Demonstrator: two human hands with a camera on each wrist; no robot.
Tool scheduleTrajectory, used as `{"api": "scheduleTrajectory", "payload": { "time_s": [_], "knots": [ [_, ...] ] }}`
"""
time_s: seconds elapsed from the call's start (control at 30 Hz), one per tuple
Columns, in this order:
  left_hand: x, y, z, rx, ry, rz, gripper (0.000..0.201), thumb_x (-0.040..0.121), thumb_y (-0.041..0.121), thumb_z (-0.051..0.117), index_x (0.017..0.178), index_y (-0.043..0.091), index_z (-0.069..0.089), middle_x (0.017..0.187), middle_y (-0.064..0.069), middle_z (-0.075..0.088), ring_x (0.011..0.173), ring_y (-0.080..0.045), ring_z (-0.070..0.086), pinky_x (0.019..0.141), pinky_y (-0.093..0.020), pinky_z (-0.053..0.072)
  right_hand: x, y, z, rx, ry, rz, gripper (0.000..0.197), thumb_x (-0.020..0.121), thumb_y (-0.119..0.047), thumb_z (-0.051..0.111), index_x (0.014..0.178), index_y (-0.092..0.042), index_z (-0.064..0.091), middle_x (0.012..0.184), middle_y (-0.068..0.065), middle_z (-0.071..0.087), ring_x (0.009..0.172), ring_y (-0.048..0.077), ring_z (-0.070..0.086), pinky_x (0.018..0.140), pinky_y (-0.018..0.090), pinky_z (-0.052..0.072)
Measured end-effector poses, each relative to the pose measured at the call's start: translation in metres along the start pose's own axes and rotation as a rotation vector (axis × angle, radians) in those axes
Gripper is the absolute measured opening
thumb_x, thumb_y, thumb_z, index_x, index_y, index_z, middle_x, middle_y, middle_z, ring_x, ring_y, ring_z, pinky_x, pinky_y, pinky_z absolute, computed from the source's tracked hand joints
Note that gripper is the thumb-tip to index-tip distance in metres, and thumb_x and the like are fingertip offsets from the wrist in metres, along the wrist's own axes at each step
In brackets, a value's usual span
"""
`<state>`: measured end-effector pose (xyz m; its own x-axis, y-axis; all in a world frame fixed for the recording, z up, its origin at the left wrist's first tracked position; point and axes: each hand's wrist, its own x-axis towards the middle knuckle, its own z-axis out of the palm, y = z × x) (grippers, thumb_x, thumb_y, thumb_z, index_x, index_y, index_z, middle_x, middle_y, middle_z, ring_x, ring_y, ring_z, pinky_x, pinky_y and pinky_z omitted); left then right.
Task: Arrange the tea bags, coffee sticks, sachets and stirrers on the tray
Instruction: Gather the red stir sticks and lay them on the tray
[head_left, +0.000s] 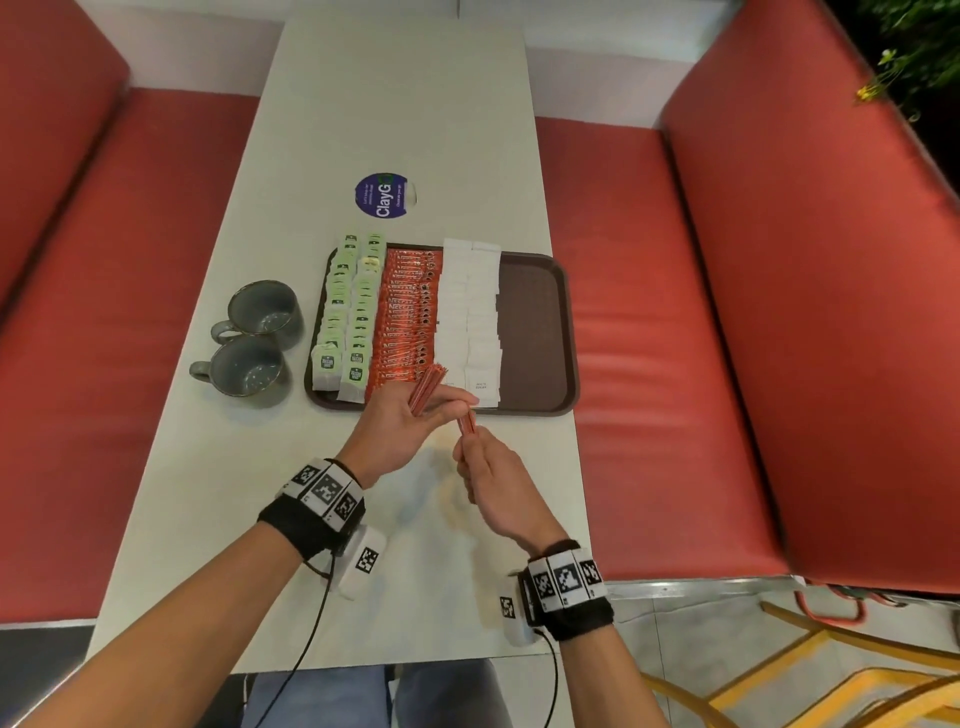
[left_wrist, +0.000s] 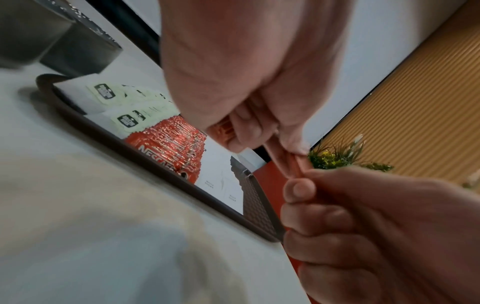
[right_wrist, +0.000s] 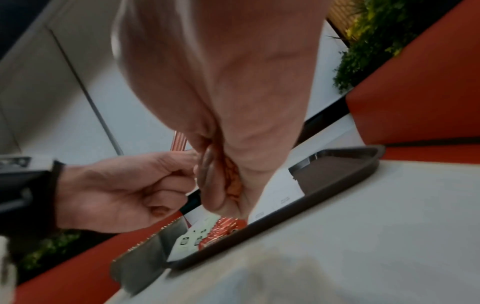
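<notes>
A brown tray holds rows of green tea bags, red coffee sticks and white sachets; its right strip is bare. Just in front of the tray's near rim, both hands hold one bundle of thin red stirrers above the table. My left hand grips the bundle near its middle, with the far ends sticking out over the coffee sticks. My right hand pinches the near end. In the left wrist view the stirrers run between the two hands.
Two grey mugs stand left of the tray. A round blue sticker lies beyond it on the white table. Red padded benches flank the table on both sides. Yellow chair legs show at the lower right.
</notes>
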<state>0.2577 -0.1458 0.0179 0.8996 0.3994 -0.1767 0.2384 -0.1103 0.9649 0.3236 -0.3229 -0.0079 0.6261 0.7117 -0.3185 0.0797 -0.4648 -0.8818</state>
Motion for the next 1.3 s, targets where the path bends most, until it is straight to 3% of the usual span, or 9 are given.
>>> {"api": "scheduleTrajectory", "payload": {
  "time_s": [0.1,0.17,0.23,0.37,0.43,0.73,1.0,1.17,1.3],
  "knots": [
    [0.003,0.004,0.002,-0.044,0.121,-0.094,0.017,0.099,0.029,0.079,0.116,0.027,0.077,0.102,0.007,0.083,0.108,-0.007,0.076,0.108,-0.037,0.053,0.039,-0.002,-0.03,-0.279,0.039,0.13,0.032,0.114,-0.012,0.035,0.136,-0.006,0.057,0.135,0.021,0.062,0.114,0.037,0.065,0.097,0.041,0.048],
    [0.004,0.006,-0.001,-0.02,0.163,-0.134,0.012,0.1,0.028,0.078,0.111,0.025,0.073,0.089,0.004,0.082,0.097,-0.006,0.076,0.098,-0.033,0.053,0.073,-0.002,-0.05,-0.467,0.18,0.243,0.042,0.108,0.0,0.037,0.147,0.006,0.052,0.143,0.027,0.052,0.126,0.04,0.058,0.106,0.041,0.045],
    [0.004,0.007,-0.006,0.033,0.167,-0.161,0.01,0.1,0.03,0.077,0.106,0.025,0.071,0.083,0.003,0.079,0.088,-0.004,0.074,0.087,-0.029,0.051,0.11,-0.001,-0.067,-0.436,0.352,0.282,0.052,0.106,-0.002,0.042,0.158,0.0,0.042,0.146,0.027,0.046,0.131,0.042,0.052,0.103,0.041,0.044],
    [0.006,0.006,-0.012,0.1,0.157,-0.201,0.009,0.101,0.029,0.075,0.103,0.023,0.068,0.079,-0.001,0.074,0.075,-0.003,0.069,0.077,-0.027,0.048,0.17,0.002,-0.09,-0.517,0.453,0.378,0.048,0.106,-0.005,0.049,0.15,0.01,0.04,0.142,0.024,0.043,0.129,0.036,0.051,0.093,0.036,0.051],
    [0.007,0.004,-0.014,0.107,0.153,-0.207,0.008,0.101,0.026,0.075,0.101,0.022,0.068,0.078,-0.003,0.071,0.071,-0.005,0.066,0.075,-0.027,0.049,0.19,-0.004,-0.095,-0.54,0.491,0.406,0.046,0.106,-0.005,0.055,0.147,0.008,0.038,0.145,0.022,0.041,0.131,0.035,0.054,0.101,0.037,0.053],
    [0.009,-0.001,-0.02,0.123,0.14,-0.217,0.006,0.101,0.026,0.074,0.101,0.024,0.068,0.087,-0.008,0.071,0.072,-0.008,0.064,0.074,-0.028,0.054,0.213,0.009,-0.082,-0.984,0.416,0.411,0.034,0.112,-0.013,0.049,0.142,0.002,0.047,0.14,0.021,0.051,0.125,0.034,0.064,0.097,0.04,0.059],
    [0.007,-0.01,-0.021,0.117,0.101,-0.223,0.009,0.102,0.031,0.073,0.102,0.026,0.066,0.086,0.003,0.065,0.071,-0.006,0.057,0.071,-0.03,0.052,0.204,0.02,-0.095,-1.03,0.555,0.285,0.024,0.113,-0.022,0.046,0.135,-0.017,0.05,0.141,0.019,0.045,0.119,0.04,0.051,0.083,0.047,0.044],
    [0.008,-0.008,-0.013,0.053,0.057,-0.274,0.027,0.105,0.035,0.068,0.095,0.014,0.054,0.072,0.01,0.049,0.061,-0.006,0.044,0.06,-0.027,0.04,0.198,0.025,-0.112,-0.922,0.456,0.371,0.039,0.105,-0.018,0.059,0.142,-0.016,0.046,0.154,0.023,0.032,0.13,0.044,0.046,0.098,0.051,0.049],
    [0.009,-0.002,-0.002,-0.094,0.037,-0.328,0.032,0.107,0.04,0.064,0.089,0.02,0.046,0.064,0.012,0.04,0.055,-0.008,0.035,0.052,-0.025,0.033,0.18,0.008,-0.111,-0.85,0.502,0.318,0.049,0.104,-0.035,0.066,0.143,-0.011,0.047,0.149,0.022,0.04,0.129,0.046,0.049,0.1,0.056,0.049]
  ]
}}
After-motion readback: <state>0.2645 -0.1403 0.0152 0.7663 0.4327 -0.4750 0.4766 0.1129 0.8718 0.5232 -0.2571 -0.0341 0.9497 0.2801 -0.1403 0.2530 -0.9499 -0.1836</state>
